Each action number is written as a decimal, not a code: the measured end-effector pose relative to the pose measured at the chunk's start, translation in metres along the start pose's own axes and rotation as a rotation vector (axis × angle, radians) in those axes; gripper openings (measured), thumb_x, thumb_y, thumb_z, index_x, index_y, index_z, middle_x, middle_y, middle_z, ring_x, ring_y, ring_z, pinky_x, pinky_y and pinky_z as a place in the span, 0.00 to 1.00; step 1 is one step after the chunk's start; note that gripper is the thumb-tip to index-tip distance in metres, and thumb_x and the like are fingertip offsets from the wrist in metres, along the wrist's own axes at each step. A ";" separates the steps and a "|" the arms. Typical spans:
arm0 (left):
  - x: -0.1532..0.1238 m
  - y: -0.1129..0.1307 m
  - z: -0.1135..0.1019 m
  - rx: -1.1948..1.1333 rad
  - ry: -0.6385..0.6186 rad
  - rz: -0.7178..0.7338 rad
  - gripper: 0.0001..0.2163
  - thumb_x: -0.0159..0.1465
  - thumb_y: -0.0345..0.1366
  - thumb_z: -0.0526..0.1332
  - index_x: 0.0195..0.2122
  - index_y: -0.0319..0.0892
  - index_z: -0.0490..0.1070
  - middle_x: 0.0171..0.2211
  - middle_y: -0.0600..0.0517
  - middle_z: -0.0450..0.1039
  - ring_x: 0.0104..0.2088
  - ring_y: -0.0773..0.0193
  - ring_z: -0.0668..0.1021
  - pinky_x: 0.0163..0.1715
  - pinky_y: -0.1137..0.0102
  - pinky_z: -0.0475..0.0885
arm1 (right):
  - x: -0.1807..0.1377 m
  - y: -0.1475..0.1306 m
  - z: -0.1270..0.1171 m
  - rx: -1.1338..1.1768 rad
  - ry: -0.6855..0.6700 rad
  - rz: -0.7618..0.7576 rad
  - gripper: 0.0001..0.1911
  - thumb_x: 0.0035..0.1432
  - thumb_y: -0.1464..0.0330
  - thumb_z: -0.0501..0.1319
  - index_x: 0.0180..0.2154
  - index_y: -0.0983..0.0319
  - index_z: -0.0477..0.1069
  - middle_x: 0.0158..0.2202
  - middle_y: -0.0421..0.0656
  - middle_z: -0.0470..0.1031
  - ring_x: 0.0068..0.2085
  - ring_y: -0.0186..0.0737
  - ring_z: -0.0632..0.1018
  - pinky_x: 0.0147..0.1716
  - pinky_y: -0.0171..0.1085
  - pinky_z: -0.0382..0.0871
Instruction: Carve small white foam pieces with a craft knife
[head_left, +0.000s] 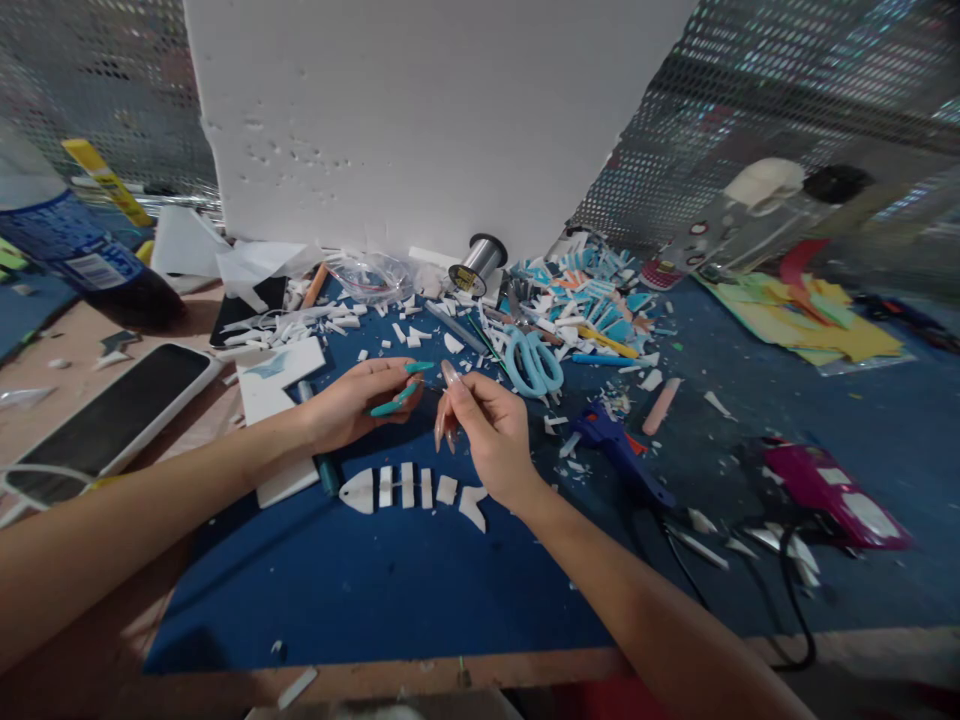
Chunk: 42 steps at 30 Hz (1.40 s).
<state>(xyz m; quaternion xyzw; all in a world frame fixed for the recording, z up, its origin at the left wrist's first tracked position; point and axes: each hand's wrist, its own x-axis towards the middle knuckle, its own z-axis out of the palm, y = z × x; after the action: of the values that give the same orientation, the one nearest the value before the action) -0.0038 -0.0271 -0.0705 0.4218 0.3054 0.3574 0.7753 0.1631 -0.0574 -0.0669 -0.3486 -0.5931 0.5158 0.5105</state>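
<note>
My left hand (367, 400), with long turquoise nails, is closed in a pinch above the blue mat. Facing it, my right hand (487, 420) is also pinched shut, fingertips close to the left ones. A short thin piece of wire (431, 386) seems to run between the fingertips; its ends are hidden. Just below the hands lies a fish skeleton of white foam pieces: a head (358, 492) with an eye hole, several rib blocks (408, 485) and a forked tail (472, 508). Thin links show between some pieces. Behind the hands rests a spool of silvery wire (480, 264).
Light-blue scissors (532, 362), a blue glue gun (622, 455) and a heap of foam scraps (577, 300) lie right of centre. To the left are a phone (112, 410), a white foam board (281, 385) and a drink bottle (82, 250). A magenta packet (836, 492) lies right.
</note>
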 end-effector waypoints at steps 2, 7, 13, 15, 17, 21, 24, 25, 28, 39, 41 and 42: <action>0.000 0.000 0.000 0.001 0.005 -0.001 0.13 0.62 0.36 0.56 0.21 0.37 0.63 0.19 0.55 0.60 0.21 0.73 0.62 0.21 0.77 0.60 | 0.000 0.000 0.000 -0.023 0.003 -0.006 0.18 0.63 0.62 0.55 0.22 0.61 0.66 0.18 0.36 0.66 0.19 0.29 0.69 0.20 0.32 0.64; 0.000 -0.001 -0.001 0.016 0.004 -0.005 0.12 0.62 0.37 0.57 0.22 0.37 0.63 0.20 0.55 0.60 0.21 0.73 0.63 0.22 0.77 0.60 | 0.000 0.001 0.000 -0.034 -0.007 -0.010 0.17 0.63 0.62 0.55 0.23 0.61 0.66 0.19 0.36 0.67 0.18 0.29 0.69 0.20 0.32 0.65; 0.001 -0.002 -0.002 0.005 0.004 0.003 0.11 0.62 0.37 0.57 0.23 0.37 0.64 0.19 0.55 0.60 0.21 0.73 0.62 0.22 0.77 0.60 | 0.000 0.001 -0.001 -0.045 -0.003 -0.020 0.17 0.63 0.64 0.54 0.22 0.61 0.66 0.19 0.36 0.66 0.18 0.28 0.68 0.20 0.32 0.64; 0.001 -0.002 -0.002 -0.001 0.006 0.004 0.12 0.62 0.37 0.58 0.23 0.37 0.64 0.19 0.56 0.60 0.21 0.74 0.62 0.22 0.77 0.60 | 0.000 0.000 -0.001 -0.042 -0.004 -0.016 0.17 0.63 0.64 0.54 0.22 0.61 0.66 0.19 0.36 0.66 0.18 0.28 0.68 0.19 0.32 0.64; 0.001 -0.002 -0.002 -0.002 0.009 0.004 0.11 0.62 0.37 0.58 0.24 0.37 0.63 0.20 0.56 0.60 0.21 0.73 0.63 0.22 0.77 0.60 | 0.000 0.000 -0.001 -0.043 -0.002 -0.020 0.17 0.63 0.64 0.54 0.23 0.61 0.66 0.19 0.36 0.66 0.18 0.28 0.68 0.19 0.31 0.64; 0.001 -0.003 -0.003 0.007 0.010 -0.001 0.11 0.62 0.36 0.57 0.23 0.37 0.63 0.19 0.56 0.60 0.20 0.74 0.63 0.22 0.77 0.60 | -0.001 0.001 -0.001 -0.057 0.007 -0.031 0.17 0.63 0.64 0.54 0.22 0.61 0.65 0.19 0.36 0.66 0.18 0.28 0.68 0.20 0.32 0.64; 0.001 -0.002 -0.002 0.006 0.014 -0.003 0.11 0.62 0.36 0.57 0.23 0.38 0.63 0.19 0.56 0.59 0.20 0.74 0.62 0.22 0.78 0.60 | -0.001 0.001 -0.001 -0.069 0.003 -0.026 0.17 0.64 0.64 0.54 0.22 0.60 0.65 0.18 0.36 0.66 0.19 0.28 0.68 0.20 0.32 0.64; 0.001 -0.002 -0.002 0.005 0.015 -0.003 0.11 0.62 0.36 0.57 0.23 0.38 0.63 0.19 0.56 0.59 0.20 0.74 0.62 0.21 0.78 0.60 | -0.001 0.001 -0.001 -0.073 0.002 -0.025 0.17 0.64 0.63 0.54 0.23 0.60 0.65 0.18 0.36 0.66 0.19 0.29 0.68 0.20 0.32 0.64; 0.001 -0.002 -0.001 0.010 0.020 -0.010 0.11 0.62 0.36 0.57 0.23 0.38 0.63 0.19 0.56 0.59 0.20 0.74 0.62 0.22 0.77 0.60 | -0.001 0.002 -0.001 -0.087 0.003 -0.013 0.17 0.63 0.62 0.54 0.22 0.60 0.65 0.18 0.36 0.66 0.19 0.29 0.68 0.20 0.33 0.64; 0.001 -0.003 0.002 0.163 0.119 0.071 0.12 0.61 0.39 0.59 0.24 0.39 0.62 0.20 0.57 0.59 0.20 0.74 0.60 0.21 0.76 0.55 | -0.001 0.002 0.000 -0.146 0.014 -0.017 0.19 0.63 0.61 0.54 0.21 0.60 0.62 0.17 0.36 0.64 0.18 0.29 0.66 0.20 0.32 0.62; 0.000 -0.003 0.003 0.221 0.157 0.116 0.12 0.61 0.39 0.58 0.23 0.39 0.62 0.20 0.57 0.58 0.20 0.74 0.60 0.21 0.76 0.54 | 0.000 0.004 0.000 -0.172 0.024 -0.011 0.19 0.63 0.61 0.54 0.21 0.60 0.62 0.17 0.36 0.64 0.18 0.29 0.66 0.20 0.32 0.62; 0.000 -0.004 0.002 0.254 0.177 0.141 0.12 0.61 0.38 0.58 0.23 0.39 0.62 0.20 0.57 0.58 0.21 0.73 0.60 0.22 0.75 0.55 | 0.000 0.004 0.000 -0.181 0.029 -0.006 0.20 0.63 0.60 0.54 0.21 0.60 0.62 0.17 0.36 0.64 0.18 0.29 0.66 0.20 0.32 0.62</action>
<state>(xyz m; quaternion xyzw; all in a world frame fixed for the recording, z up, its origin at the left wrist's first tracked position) -0.0008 -0.0293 -0.0726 0.5035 0.3849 0.4052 0.6589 0.1628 -0.0566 -0.0709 -0.3989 -0.6310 0.4536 0.4868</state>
